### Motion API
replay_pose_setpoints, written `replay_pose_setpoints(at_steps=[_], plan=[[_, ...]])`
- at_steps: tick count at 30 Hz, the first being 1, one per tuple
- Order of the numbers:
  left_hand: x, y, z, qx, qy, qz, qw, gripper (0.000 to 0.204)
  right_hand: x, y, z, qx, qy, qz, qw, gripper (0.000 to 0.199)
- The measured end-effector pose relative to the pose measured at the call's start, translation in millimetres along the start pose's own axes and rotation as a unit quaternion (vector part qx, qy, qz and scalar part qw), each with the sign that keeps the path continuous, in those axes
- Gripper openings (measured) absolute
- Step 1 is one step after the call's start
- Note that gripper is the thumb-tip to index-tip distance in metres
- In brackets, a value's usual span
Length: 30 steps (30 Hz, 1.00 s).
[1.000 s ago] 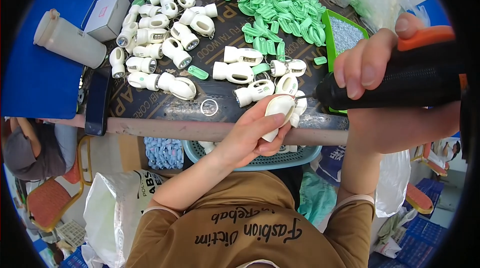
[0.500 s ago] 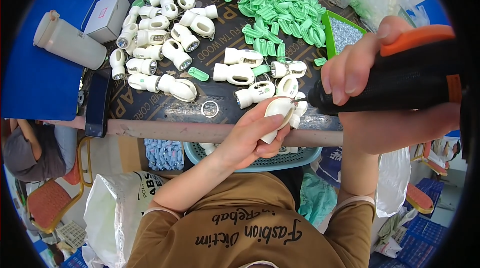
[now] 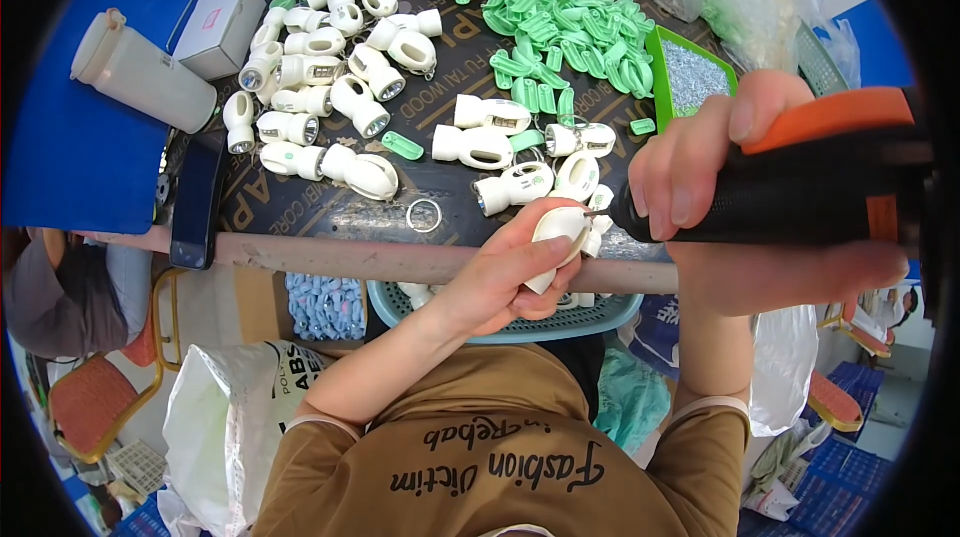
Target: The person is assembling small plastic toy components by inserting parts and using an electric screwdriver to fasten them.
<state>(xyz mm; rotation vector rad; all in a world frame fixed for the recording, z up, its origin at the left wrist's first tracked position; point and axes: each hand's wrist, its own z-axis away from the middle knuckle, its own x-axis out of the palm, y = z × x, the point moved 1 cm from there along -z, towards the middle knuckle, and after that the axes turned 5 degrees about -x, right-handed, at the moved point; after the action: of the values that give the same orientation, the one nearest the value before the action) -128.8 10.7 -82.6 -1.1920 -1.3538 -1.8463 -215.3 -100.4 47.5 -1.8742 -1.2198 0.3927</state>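
My left hand (image 3: 500,272) is closed around a white plastic flashlight body (image 3: 556,235), above the near edge of the table. My right hand (image 3: 685,162) grips a black and orange power screwdriver (image 3: 800,177), held level with its tip toward the left. The tip meets the end of the flashlight body, and the exact contact point is too small to make out. Just beyond my left hand lie several white flashlights (image 3: 472,148) with metal rings. A larger group of white flashlights (image 3: 362,174) spreads over the table's left part.
Green plastic pieces (image 3: 565,27) are heaped at the back, beside a green tray (image 3: 661,87) of small screws. A loose ring (image 3: 423,216), a phone (image 3: 194,207), a white tumbler (image 3: 145,77) and a white box (image 3: 220,29) lie leftward. Below the edge sits a blue-grey basket (image 3: 610,319).
The screwdriver has come slightly left and down, and less of its bit shows between it and the flashlight body. My left hand keeps its hold.
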Motion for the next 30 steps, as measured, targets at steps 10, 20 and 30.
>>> replay_pose_setpoints(at_steps=[10, 20, 30], plan=[[-0.9, -1.7, 1.2, 0.010, 0.004, -0.005, 1.000, 0.041, 4.3, -0.8, 1.0, -0.005, -0.046, 0.031, 0.998, 0.086], [25.7, 22.0, 5.5, 0.152, -0.031, -0.160, 0.975, 0.047, -24.5, -32.0, 11.8, -0.075, 0.136, 0.086, 0.984, 0.066], [76.3, 48.4, 9.0, 0.254, -0.033, -0.291, 0.922, 0.048, 9.5, -20.8, 25.3, 0.051, 0.120, 0.145, 0.981, 0.067]])
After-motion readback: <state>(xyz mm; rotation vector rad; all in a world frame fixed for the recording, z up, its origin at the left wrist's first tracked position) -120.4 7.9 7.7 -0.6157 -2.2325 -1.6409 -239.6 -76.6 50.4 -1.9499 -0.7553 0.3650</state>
